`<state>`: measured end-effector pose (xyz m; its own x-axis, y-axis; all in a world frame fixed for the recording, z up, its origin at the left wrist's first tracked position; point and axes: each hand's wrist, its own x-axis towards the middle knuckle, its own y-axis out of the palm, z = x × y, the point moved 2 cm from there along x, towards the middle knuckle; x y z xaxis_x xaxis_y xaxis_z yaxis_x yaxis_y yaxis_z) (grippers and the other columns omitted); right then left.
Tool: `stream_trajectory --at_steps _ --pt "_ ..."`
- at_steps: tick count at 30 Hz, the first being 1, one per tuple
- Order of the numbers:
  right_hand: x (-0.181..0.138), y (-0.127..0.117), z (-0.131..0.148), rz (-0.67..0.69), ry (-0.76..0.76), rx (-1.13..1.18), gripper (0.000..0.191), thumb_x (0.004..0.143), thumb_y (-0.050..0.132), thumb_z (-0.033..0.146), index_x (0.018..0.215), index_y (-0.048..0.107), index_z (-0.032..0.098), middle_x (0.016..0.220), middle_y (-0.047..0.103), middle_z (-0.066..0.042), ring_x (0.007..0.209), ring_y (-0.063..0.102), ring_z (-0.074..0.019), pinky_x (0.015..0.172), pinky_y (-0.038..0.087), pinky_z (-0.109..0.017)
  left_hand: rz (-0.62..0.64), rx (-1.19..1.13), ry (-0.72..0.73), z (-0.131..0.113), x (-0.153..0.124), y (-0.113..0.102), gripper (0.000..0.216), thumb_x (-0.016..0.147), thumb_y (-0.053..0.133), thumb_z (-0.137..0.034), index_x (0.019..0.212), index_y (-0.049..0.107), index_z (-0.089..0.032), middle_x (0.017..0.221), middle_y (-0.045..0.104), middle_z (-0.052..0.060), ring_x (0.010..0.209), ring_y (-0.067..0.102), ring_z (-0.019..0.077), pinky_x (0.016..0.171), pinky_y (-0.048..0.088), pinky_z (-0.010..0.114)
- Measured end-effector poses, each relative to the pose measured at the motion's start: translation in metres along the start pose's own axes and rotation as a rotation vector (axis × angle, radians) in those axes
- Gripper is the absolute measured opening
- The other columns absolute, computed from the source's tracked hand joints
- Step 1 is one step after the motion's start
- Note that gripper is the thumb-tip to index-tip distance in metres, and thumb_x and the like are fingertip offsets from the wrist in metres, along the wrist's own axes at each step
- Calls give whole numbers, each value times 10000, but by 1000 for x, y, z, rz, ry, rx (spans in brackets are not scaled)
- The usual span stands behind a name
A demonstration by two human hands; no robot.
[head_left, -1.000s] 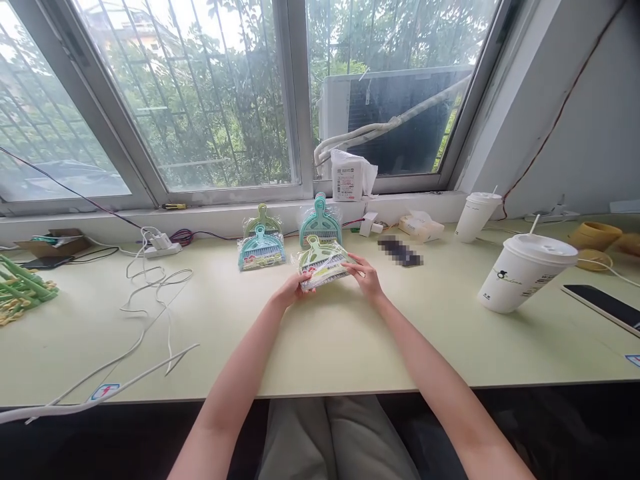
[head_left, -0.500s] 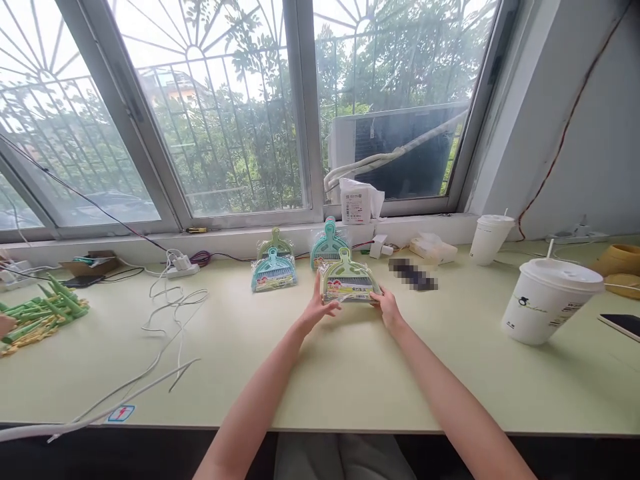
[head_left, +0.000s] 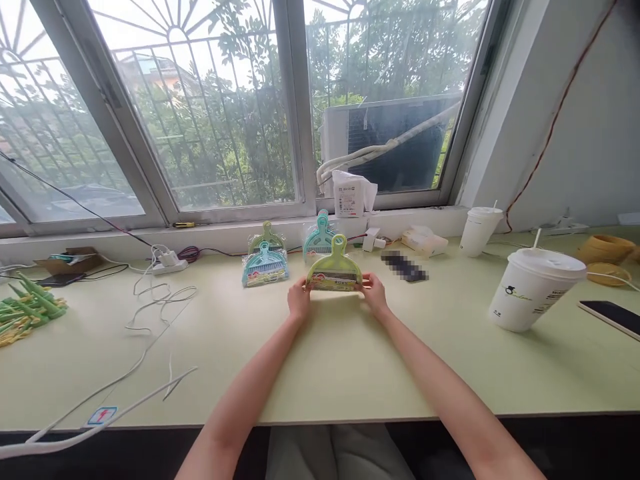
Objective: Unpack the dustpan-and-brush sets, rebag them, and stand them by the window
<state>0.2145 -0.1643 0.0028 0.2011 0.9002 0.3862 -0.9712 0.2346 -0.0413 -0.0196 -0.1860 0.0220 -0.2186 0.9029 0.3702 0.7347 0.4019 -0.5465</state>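
A yellow-green dustpan and brush set [head_left: 334,272] in clear wrapping stands upright on the table, handle up. My left hand [head_left: 299,297] grips its left lower corner, and my right hand [head_left: 373,293] grips the right one, both closed on its edges. Just behind it are wrapped teal dustpan sets [head_left: 321,235], partly hidden. To the left, a light-blue dustpan and brush set [head_left: 265,267] leans in front of a green dustpan set [head_left: 267,233], with a gap between them and my left hand.
White cables [head_left: 165,307] sprawl over the left of the table [head_left: 350,373], near green-and-yellow plastic pieces [head_left: 35,303]. Two lidded cups, the larger cup [head_left: 537,287] in front, stand at right near a phone [head_left: 613,317]. A tissue pack [head_left: 350,195] rests by the window.
My left hand's fingers have closed round the dustpan set's left corner; they were spread before. The set now faces me more squarely. The whole view has shifted slightly.
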Motion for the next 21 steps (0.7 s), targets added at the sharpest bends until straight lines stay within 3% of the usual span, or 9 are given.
stream_trajectory --at_steps 4,12,17,21 --pt "29 22 -2 -54 -57 -315 178 706 554 174 875 565 228 869 678 -27 697 616 -174 658 446 -291 -29 177 -34 11 36 14 167 851 542 -248 927 684 -204 899 719 86 823 650 234 705 442 306" --pt "83 72 -29 -93 -120 -560 332 767 414 95 1048 546 210 1067 601 -93 882 592 -212 707 457 -310 -73 202 -43 40 116 45 193 867 498 -197 975 655 -168 1034 664 126 1023 581 242 871 437 351" --pt "110 83 -47 -185 -119 -721 552 823 453 173 1362 340 142 1406 374 -193 1294 359 -296 931 424 -412 -110 63 -110 54 151 61 359 836 567 -179 1190 506 -189 1162 632 109 1060 586 213 890 432 338" --pt "125 90 -67 -56 -33 -742 579 896 370 264 1443 230 134 1463 346 -192 1341 333 -307 1031 342 -482 18 133 -109 60 164 70 280 883 517 -280 1156 524 -216 1112 660 86 1032 607 235 847 441 342"
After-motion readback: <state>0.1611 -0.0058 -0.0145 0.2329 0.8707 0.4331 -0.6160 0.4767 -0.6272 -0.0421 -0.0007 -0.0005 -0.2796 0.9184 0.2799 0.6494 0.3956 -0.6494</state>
